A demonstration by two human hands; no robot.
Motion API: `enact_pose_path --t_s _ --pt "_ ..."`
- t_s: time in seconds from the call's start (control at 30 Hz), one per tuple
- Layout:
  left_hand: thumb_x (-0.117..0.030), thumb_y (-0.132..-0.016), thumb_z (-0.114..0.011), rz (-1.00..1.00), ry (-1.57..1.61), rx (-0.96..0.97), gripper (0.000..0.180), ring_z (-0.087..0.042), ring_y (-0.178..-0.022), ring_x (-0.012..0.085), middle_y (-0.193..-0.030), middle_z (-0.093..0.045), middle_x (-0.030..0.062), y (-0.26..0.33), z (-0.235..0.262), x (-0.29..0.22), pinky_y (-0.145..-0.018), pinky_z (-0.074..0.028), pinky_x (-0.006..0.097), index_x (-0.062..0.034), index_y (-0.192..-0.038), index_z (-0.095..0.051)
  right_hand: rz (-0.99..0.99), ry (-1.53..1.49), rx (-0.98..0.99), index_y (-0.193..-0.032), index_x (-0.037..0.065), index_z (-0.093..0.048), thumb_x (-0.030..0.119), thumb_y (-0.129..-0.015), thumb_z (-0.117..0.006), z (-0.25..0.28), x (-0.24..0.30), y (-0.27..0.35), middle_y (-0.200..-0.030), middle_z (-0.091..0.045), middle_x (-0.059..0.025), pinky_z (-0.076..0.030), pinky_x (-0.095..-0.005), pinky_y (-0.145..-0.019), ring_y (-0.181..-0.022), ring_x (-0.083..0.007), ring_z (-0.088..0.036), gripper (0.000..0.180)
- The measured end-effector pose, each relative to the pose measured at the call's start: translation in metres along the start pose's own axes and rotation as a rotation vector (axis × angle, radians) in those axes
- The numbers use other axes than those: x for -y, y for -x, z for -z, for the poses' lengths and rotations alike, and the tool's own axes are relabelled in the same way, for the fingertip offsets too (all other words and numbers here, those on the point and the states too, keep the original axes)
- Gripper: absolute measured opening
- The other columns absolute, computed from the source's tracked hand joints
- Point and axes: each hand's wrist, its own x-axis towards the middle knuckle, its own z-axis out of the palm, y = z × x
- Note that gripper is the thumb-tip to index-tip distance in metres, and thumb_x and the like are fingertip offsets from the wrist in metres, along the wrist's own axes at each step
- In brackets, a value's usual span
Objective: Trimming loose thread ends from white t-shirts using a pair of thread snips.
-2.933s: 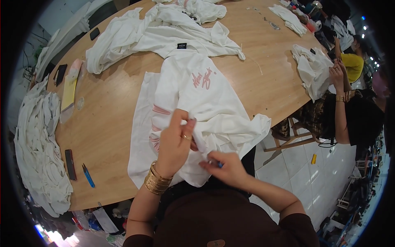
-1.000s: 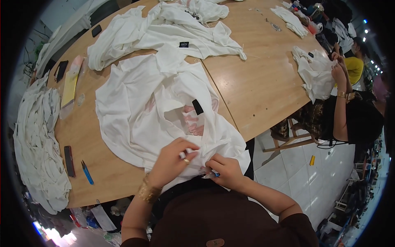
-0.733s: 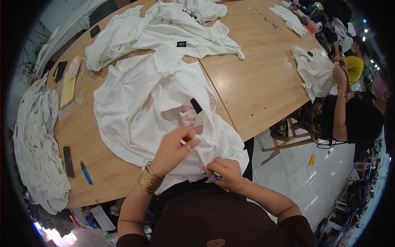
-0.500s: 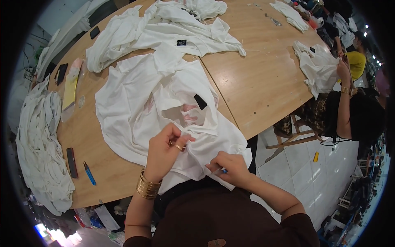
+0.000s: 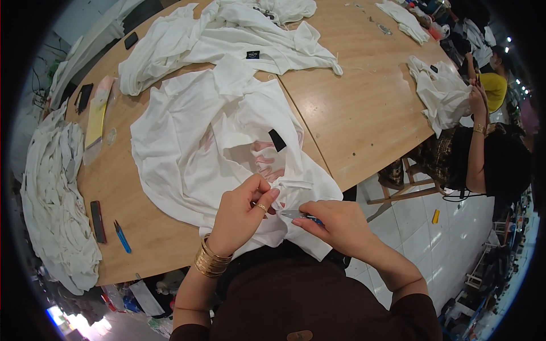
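Observation:
A white garment with a black label is spread over the table's near edge and partly over my lap. Pale pink marks show inside its opening. My left hand is closed, pinching a fold of its fabric below the opening. Blue-handled thread snips are gripped in my right hand. Their metal blades point left, at the fabric close beside my left fingertips. Whether the blades touch the cloth I cannot tell.
White garments lie across the far side of the wooden table. A pile of white cloth hangs at the left edge. Nearby are blue snips and a dark red-edged object. A person sits at right with white cloth.
My right hand has moved up and left, bringing the snips' blades to the fabric beside my left fingers. My left hand has shifted slightly right, still pinching the cloth.

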Motion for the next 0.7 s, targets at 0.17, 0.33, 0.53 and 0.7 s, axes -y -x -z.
enact_pose_path --t_s 0.17,0.33,0.53,0.7 --pt "-0.013 -0.093 -0.055 -0.066 -0.063 -0.005 0.015 -0.063 -0.06 0.0135 -0.066 -0.062 0.0077 0.001 -0.002 -0.002 -0.056 -0.047 0.025 -0.0011 -0.086 -0.049 -0.004 0.038 0.018 -0.081 0.009 -0.059 0.037 -0.089 -0.057 0.001 -0.003 -0.001 -0.061 -0.058 -0.0055 -0.045 -0.0357 -0.049 -0.056 -0.0259 -0.059 0.029" --pt "-0.011 -0.093 -0.054 -0.129 -0.1 0.008 0.015 -0.063 -0.062 0.0111 -0.066 -0.062 0.0073 0.002 -0.002 -0.005 -0.056 -0.048 0.024 -0.0004 -0.086 -0.048 -0.012 0.053 0.062 -0.08 0.009 -0.059 0.038 -0.09 -0.056 0.006 -0.002 -0.004 -0.06 -0.057 -0.0061 -0.044 -0.0359 -0.049 -0.055 -0.0264 -0.059 0.03" --pt "-0.011 -0.092 -0.055 -0.142 -0.094 0.017 0.011 -0.064 -0.059 0.0176 -0.068 -0.06 0.0094 0.004 -0.002 -0.006 -0.056 -0.047 0.027 -0.0022 -0.091 -0.049 -0.01 0.051 0.069 -0.08 0.009 -0.06 0.038 -0.09 -0.055 0.007 -0.004 -0.003 -0.059 -0.057 -0.0066 -0.044 -0.0367 -0.049 -0.055 -0.0271 -0.058 0.031" --pt "-0.011 -0.092 -0.056 -0.184 -0.144 0.011 0.011 -0.062 -0.059 0.0183 -0.069 -0.06 0.0093 0.004 -0.002 -0.003 -0.057 -0.047 0.027 -0.0021 -0.091 -0.05 -0.103 -0.017 0.193 -0.086 0.009 -0.064 0.035 -0.086 -0.062 0.011 -0.004 -0.007 -0.064 -0.061 -0.0088 -0.045 -0.0343 -0.052 -0.058 -0.027 -0.06 0.026"
